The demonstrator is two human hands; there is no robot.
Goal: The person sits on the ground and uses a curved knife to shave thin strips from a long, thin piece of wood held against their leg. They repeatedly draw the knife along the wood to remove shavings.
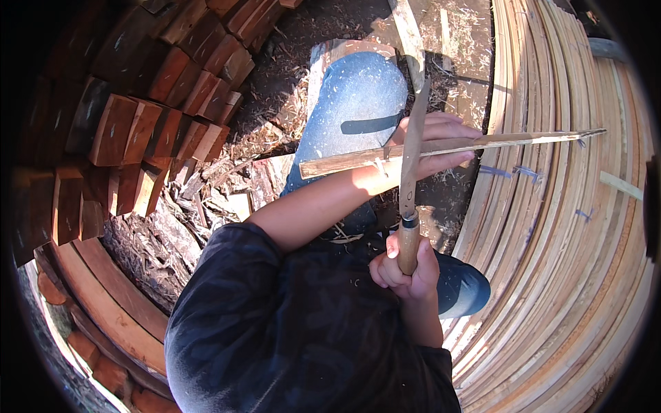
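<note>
My left hand (434, 144) grips a long thin wooden strip (523, 140) that runs level from my wrist out to the right, tapering to a point. My right hand (406, 270) is closed around the round wooden handle of a long knife (411, 172). Its blade points up and crosses over the strip right at my left hand. Both hands are above my lap, with my blue-jeaned knee (354, 96) behind them.
A big stack of pale cut wooden strips (571, 275) fills the right side. Reddish wood blocks (158, 117) are piled at the upper left, with curved planks (103, 303) at the lower left. Bark scraps and shavings (206, 193) cover the ground.
</note>
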